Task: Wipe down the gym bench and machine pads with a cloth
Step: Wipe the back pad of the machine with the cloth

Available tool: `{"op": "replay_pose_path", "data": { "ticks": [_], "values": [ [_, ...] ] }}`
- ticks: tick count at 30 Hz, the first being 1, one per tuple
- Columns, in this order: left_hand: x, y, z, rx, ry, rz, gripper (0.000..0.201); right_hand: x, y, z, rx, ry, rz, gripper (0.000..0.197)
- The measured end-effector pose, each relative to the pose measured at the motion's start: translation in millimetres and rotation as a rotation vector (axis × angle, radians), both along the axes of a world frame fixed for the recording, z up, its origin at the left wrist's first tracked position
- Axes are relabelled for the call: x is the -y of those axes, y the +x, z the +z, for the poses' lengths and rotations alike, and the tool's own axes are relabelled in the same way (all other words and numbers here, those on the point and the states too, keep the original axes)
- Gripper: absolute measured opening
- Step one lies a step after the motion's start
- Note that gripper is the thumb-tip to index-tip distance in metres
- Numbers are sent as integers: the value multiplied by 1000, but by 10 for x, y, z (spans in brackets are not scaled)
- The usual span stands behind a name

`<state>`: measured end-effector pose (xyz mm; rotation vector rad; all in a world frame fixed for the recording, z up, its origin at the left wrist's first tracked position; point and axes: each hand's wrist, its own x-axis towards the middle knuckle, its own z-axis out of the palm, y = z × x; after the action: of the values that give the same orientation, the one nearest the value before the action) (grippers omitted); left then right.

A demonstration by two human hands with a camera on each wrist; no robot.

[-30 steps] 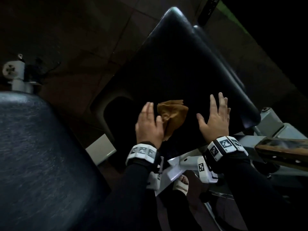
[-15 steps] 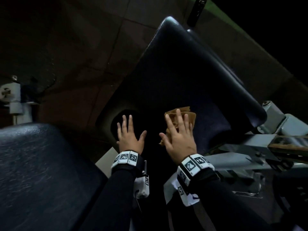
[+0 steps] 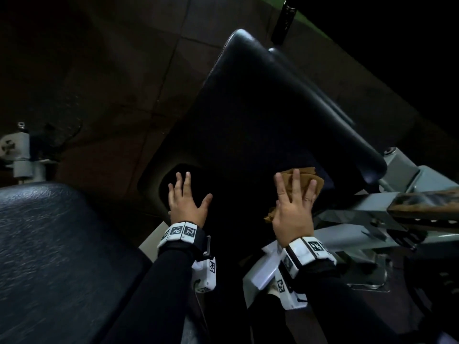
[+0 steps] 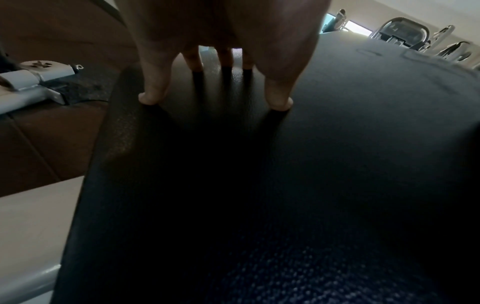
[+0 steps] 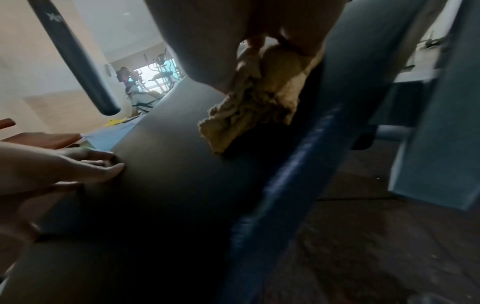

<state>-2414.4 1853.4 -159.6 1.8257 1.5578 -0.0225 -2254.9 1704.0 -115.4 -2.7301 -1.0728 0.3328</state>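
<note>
Black vinyl filled mid-frame: the bench pad slanted from upper centre toward lower right. A second textured pad sat at lower left, apparently untouched. The left hand lay flat, fingers spread, bracing the bench. The right hand pressed the tan cloth beneath straight fingers near the pad's lower right edge. Probably much remained unwiped; dim light hid any sheen.

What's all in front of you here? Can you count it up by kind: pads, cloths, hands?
Black pads: 2, the bench pad being wiped and another pad at lower left.
Brown cloths: 1, the cloth under the right hand.
Hands: 2, counting the left hand too.
Total: 5.
</note>
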Motion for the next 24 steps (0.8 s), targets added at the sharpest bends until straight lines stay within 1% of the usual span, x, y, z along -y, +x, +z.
{"op": "replay_pose_path", "data": {
  "ticks": [3, 5, 8, 9, 12, 14, 18, 21, 24],
  "values": [
    [15, 13, 2, -13, 25, 2, 81, 296, 92, 27, -71, 11, -119, 79],
    [22, 17, 1, -17, 41, 0, 80, 442, 84, 35, -111, 26, -154, 80],
    [28, 27, -3, -22, 48, -6, 80, 583, 68, 25, -108, 157, -207, 77],
    [28, 26, -6, -23, 55, -11, 80, 616, 59, 11, -135, 201, -256, 77],
    [31, 17, -11, -14, 68, -31, 80, 700, 0, -31, -262, 272, -482, 75],
    [31, 17, -15, -14, 64, -40, 80, 716, -53, -68, -298, 302, -586, 73],
    [33, 20, -11, -11, 58, -47, 81, 706, -62, -151, -345, 359, -629, 70],
    [24, 29, -15, -1, 74, -37, 81, 726, -40, -184, -382, 357, -587, 68],
    [-14, 31, -27, 5, 30, -48, 86, 755, 56, -182, -422, 402, -584, 58]
  ]
}}
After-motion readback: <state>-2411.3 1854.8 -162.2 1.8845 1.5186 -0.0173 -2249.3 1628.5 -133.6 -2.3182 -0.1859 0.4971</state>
